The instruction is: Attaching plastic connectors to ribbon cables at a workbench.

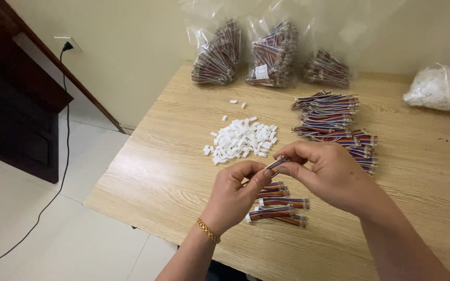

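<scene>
I pinch one wire bundle (277, 163) between my left hand (238, 192) and right hand (329, 174), above the tabletop (157, 171); its long axis runs diagonally, upper end toward the right hand.

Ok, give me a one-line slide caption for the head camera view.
Both hands, left hand and right hand, pinch a small wire bundle above a wooden table beside white connectors.
</scene>
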